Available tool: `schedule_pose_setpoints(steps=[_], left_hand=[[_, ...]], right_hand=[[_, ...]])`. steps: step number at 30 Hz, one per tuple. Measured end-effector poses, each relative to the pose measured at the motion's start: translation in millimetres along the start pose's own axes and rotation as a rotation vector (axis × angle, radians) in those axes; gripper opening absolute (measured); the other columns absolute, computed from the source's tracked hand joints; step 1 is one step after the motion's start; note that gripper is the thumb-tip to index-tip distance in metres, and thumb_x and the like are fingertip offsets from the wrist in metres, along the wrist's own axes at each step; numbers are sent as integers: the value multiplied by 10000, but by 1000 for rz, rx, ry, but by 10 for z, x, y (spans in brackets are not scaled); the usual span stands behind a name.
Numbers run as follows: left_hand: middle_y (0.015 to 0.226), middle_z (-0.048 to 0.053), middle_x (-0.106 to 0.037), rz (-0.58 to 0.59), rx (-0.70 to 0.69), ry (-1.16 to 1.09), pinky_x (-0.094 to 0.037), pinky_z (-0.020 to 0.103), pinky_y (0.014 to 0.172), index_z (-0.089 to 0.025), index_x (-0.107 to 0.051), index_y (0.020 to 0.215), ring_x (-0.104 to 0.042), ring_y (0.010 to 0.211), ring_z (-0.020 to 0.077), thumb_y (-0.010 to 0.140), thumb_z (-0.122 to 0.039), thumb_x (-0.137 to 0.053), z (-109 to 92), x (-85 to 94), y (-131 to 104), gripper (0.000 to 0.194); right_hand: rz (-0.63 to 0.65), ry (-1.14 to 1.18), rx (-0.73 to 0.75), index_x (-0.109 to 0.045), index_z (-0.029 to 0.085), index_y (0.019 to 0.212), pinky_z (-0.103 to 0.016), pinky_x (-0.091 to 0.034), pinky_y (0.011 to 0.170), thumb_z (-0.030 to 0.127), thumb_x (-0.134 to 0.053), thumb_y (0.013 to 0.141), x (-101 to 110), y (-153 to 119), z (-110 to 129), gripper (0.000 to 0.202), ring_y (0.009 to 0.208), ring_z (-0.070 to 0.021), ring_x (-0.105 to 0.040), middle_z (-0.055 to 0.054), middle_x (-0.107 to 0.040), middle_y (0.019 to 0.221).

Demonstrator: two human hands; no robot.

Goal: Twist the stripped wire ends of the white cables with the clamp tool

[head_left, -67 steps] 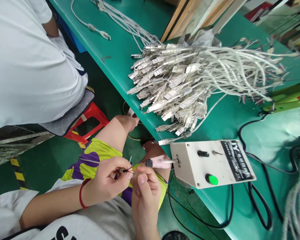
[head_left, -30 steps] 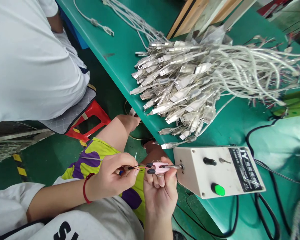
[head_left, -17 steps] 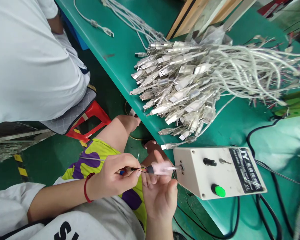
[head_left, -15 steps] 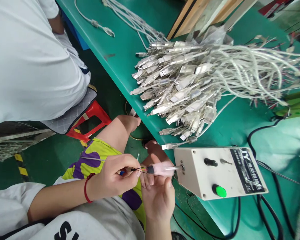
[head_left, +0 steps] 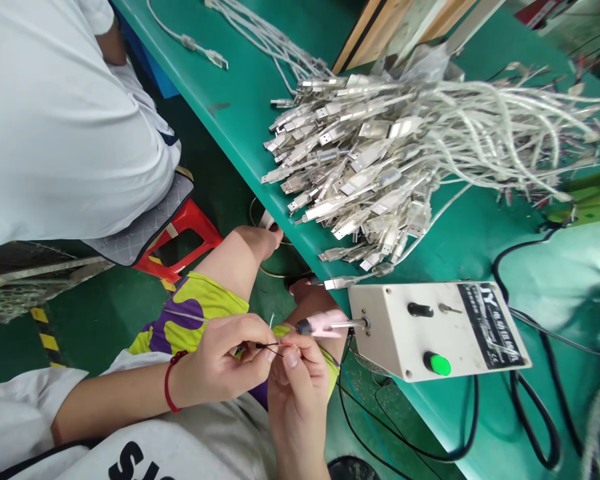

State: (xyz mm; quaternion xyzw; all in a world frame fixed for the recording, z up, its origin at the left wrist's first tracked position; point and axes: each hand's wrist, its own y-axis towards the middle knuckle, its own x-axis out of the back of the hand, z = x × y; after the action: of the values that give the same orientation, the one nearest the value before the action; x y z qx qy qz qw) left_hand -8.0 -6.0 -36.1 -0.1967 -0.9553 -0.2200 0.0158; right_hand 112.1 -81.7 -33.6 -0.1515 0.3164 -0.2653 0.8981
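"Firstly, hands?"

"Left hand (head_left: 230, 355): fingers closed in a pinch on thin wires (head_left: 269, 346). Right hand (head_left: 301, 380): thumb and fingertips closed on their reddish end. Thin wires: between both hands, near pink clip (head_left: 325, 324)."

"Markings?"

"White box (head_left: 387, 323): black label (head_left: 491, 327), large 'JY', Chinese characters, partly legible. Shirt (head_left: 205, 433): black letters, cut off. USB cables (head_left: 370, 160): heaped, green table (head_left: 240, 143), unbranded as far as legible."

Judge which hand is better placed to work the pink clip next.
Probably the right hand: it is nearer the pink clip, though pinching a red wire. The left hand, farther off, holds the dark wires.
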Motion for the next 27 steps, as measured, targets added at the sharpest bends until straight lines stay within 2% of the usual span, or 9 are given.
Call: schedule_pose_setpoints(steps=[3,5,8,10,15,20,27], left_hand=[[760,-4,-734,47,-22,-6,-561,219,593,-236,-672,1035,-680,597,138,980,-82,-687,-9,20,16,164],[771,8,-743,97,-45,-51,-590,246,628,-240,-676,1053,-708,633,161,973,-73,-671,0,36,25,185],[823,38,-768,145,-58,-142,-605,272,642,-244,-681,1092,-723,674,184,974,-92,-674,21,59,33,193],[834,48,-776,163,-51,-177,-606,277,646,-245,-683,1102,-720,690,189,985,-115,-680,32,72,37,175],[832,50,-786,180,-40,-189,-598,287,652,-241,-686,1090,-724,699,192,1020,-159,-677,43,88,41,108],[801,37,-777,188,-23,-172,-598,294,648,-247,-689,1058,-737,684,194,1004,-151,-689,51,82,42,111],[776,30,-768,172,11,-184,-583,262,616,-237,-697,1030,-717,635,177,987,-138,-705,43,93,26,108]], right_hand=[[-20,-2,-16,-849,267,837,-278,-508,625,486,-1001,792,-38,10,38,270,616,-139,-547,-2,-698,728],[9,13,-11,-847,270,819,-265,-487,581,465,-992,807,-64,25,69,243,565,-127,-509,10,-676,681],[34,37,-9,-840,267,777,-239,-428,521,455,-981,823,-95,41,106,240,487,-86,-348,49,-577,591],[33,45,-16,-839,266,766,-242,-440,526,463,-985,816,-100,45,112,250,480,-78,-313,61,-537,568],[4,45,-33,-843,250,762,-251,-483,562,480,-1014,774,-84,45,79,287,542,-112,-482,12,-642,626],[-6,55,-51,-851,253,753,-257,-505,595,468,-1028,760,-92,43,83,278,580,-126,-559,-5,-694,664],[17,48,-131,-827,229,754,-299,-536,618,473,-1012,769,-97,28,95,307,558,-111,-512,17,-642,681]])
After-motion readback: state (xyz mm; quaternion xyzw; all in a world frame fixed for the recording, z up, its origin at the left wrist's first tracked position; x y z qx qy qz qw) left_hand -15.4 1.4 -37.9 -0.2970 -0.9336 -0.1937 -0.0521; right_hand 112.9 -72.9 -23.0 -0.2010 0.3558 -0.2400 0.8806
